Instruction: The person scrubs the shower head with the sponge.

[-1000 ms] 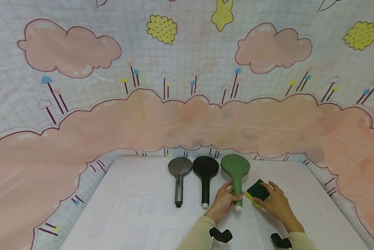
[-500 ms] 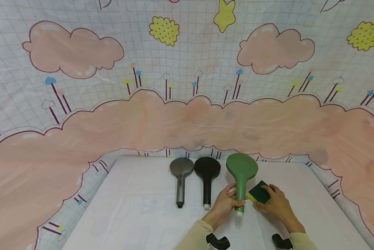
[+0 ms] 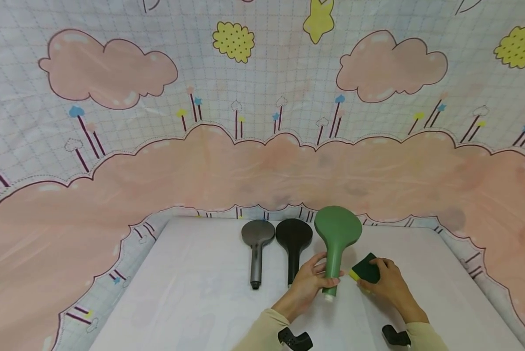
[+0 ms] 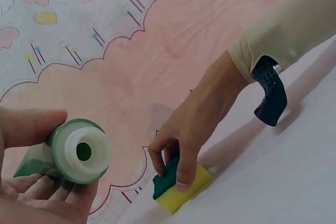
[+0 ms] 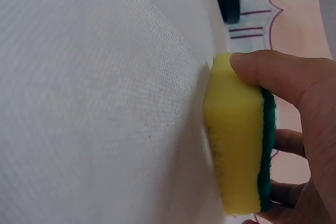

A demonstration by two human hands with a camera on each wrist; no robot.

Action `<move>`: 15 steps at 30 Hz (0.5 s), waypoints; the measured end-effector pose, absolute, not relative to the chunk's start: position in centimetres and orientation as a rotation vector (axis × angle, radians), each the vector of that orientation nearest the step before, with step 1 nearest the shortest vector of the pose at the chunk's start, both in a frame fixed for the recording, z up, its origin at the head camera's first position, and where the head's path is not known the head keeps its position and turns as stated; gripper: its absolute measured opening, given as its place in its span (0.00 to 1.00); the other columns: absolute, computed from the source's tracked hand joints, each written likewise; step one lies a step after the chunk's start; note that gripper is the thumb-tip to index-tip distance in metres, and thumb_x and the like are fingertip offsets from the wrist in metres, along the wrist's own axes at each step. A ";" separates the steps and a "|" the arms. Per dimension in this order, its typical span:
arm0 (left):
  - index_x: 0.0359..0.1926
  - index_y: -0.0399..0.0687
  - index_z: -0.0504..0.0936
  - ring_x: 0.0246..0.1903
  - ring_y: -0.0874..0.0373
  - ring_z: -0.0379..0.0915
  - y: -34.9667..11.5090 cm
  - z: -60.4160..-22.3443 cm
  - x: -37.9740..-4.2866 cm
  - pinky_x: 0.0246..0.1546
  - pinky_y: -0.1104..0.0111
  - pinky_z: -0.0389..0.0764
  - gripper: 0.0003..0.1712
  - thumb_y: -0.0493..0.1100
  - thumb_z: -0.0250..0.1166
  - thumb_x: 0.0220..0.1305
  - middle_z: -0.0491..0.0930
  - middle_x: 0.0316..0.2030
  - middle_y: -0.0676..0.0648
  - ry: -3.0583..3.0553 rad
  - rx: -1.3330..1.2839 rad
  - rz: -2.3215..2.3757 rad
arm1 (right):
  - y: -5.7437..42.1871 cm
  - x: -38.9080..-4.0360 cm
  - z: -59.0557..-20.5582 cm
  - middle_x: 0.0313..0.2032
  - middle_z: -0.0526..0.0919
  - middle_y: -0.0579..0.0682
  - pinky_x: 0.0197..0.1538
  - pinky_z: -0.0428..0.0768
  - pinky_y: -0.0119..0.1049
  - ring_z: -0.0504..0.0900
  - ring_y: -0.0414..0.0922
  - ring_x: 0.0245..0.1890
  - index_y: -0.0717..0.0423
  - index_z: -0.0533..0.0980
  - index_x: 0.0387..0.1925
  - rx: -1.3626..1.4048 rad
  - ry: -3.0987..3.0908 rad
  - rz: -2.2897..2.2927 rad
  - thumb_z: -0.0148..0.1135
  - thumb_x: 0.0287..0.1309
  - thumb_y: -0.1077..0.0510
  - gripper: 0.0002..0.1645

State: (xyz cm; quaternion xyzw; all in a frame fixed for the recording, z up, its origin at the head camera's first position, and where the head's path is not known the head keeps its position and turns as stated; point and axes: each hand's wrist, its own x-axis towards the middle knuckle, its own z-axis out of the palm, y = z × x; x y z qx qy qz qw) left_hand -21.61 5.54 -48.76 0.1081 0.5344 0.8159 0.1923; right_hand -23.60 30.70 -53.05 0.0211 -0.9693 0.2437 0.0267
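The green shower head [image 3: 337, 239] is held just right of centre in the lower half of the head view. Its long axis runs nearly upright in the frame, the round head at the top and the handle leaning slightly left toward the bottom. In the left wrist view the white, hollow handle end [image 4: 86, 153] is turned toward the camera. A smooth, plain green surface is shown. The handle is pinched by the left hand [image 3: 303, 287], thumb on one side and fingers on the other.

To the right, one sponge [image 3: 367, 269], yellow with a dark green layer, is gripped by the right hand [image 3: 389, 282] between thumb and fingers; its yellow layer is turned toward the table [image 3: 192, 292].

Three shower heads are counted in all. Left of the green one, the black shower head [image 3: 294, 236], its lower handle partly hidden by the left hand, and then the grey shower head [image 3: 258, 234] are laid side by side, round heads toward the top of the frame. Two pale sleeves [image 3: 262, 331] are seen at the bottom edge, and the upper frame is filled by a cloud-patterned backdrop [image 3: 262, 170].
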 end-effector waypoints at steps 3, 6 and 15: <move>0.68 0.43 0.66 0.53 0.46 0.81 5.1 -48.4 -21.3 0.48 0.68 0.81 0.40 0.22 0.64 0.54 0.79 0.58 0.37 1.477 0.305 2.295 | 30.6 -23.6 -53.0 0.61 0.63 0.78 0.53 0.74 0.68 0.67 0.73 0.57 0.65 0.68 0.58 0.072 -2.992 0.751 0.74 0.47 0.41 0.46; 0.69 0.45 0.66 0.54 0.46 0.81 4.6 -48.0 -21.1 0.49 0.67 0.81 0.41 0.22 0.64 0.55 0.78 0.59 0.38 1.462 0.308 2.290 | 30.6 -23.7 -53.0 0.61 0.63 0.78 0.53 0.74 0.68 0.68 0.73 0.57 0.66 0.69 0.58 0.082 -2.986 0.739 0.74 0.47 0.41 0.46; 0.72 0.40 0.60 0.57 0.42 0.78 3.1 -46.8 -20.4 0.52 0.58 0.82 0.43 0.20 0.60 0.56 0.73 0.62 0.33 1.379 0.369 2.335 | 30.8 -24.0 -52.9 0.62 0.62 0.77 0.54 0.72 0.69 0.66 0.73 0.58 0.64 0.68 0.61 0.057 -2.989 0.752 0.72 0.48 0.38 0.48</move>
